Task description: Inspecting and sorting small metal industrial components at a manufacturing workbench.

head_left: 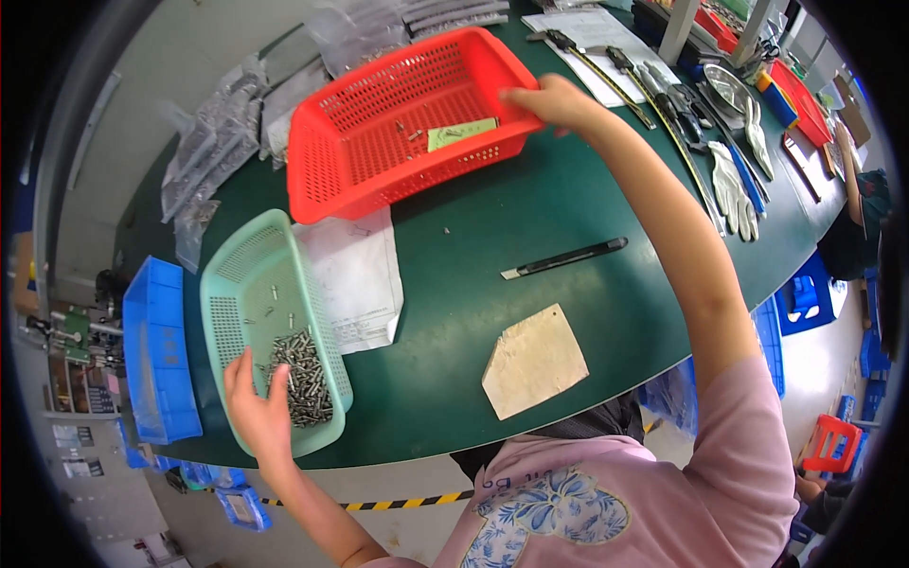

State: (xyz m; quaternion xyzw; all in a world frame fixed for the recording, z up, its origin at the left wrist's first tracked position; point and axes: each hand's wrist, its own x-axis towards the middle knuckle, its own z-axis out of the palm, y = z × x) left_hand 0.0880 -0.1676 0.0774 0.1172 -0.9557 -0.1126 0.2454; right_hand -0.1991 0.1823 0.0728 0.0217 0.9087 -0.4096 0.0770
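My right hand (554,102) grips the right end of a red perforated plastic basket (317,175), which tilts toward me. A few small metal pins and a yellow-green paper slip (461,133) lie inside it. My left hand (258,409) is at the near left part of a light green basket (275,232), thumb and fingers apart, with nothing visible between them. Beside its fingers lies a pile of small metal pins (308,383); a few more are scattered farther up the green basket.
A printed paper sheet (355,275) lies partly under both baskets. A black utility knife (568,257) and a cream-coloured flat piece (536,360) rest on the green table. Left stands a blue bin (161,350); far right are calipers (592,71) and white gloves (731,189). Another person is at the right edge.
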